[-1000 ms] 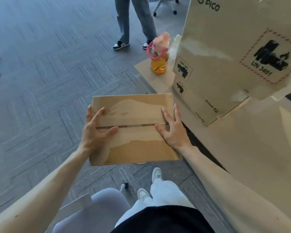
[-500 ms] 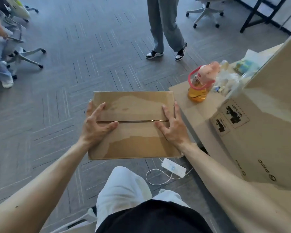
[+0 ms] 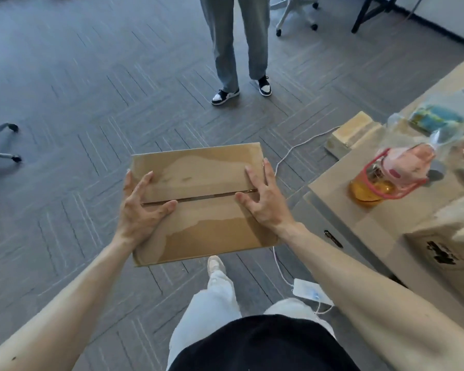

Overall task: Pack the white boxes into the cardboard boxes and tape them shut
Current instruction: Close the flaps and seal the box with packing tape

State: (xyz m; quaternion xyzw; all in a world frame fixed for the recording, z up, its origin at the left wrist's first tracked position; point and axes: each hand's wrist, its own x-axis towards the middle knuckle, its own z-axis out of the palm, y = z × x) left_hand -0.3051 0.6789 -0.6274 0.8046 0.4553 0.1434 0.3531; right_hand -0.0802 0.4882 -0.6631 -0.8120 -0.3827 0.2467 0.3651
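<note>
I hold a brown cardboard box (image 3: 204, 178) in the air in front of me, above the grey carpet. Its two top flaps lie closed, with a dark seam running across the middle and no tape visible on it. My left hand (image 3: 140, 210) grips the box's left end, thumb on the seam and fingers arched along the edge. My right hand (image 3: 263, 202) grips the right end the same way. No white boxes are in view; what is inside the box is hidden.
A person (image 3: 236, 49) stands on the carpet just beyond the box. A beige table (image 3: 340, 188) at the right carries an orange and pink bottle (image 3: 381, 180), plastic bags and a large printed carton (image 3: 439, 253). A white charger and cable (image 3: 310, 290) lie on the floor. Chair bases (image 3: 0, 140) stand at the left.
My view has swung left and away from the table, so the large carton has slid to the right edge. The box stays in the same two-handed hold, now tilted slightly.
</note>
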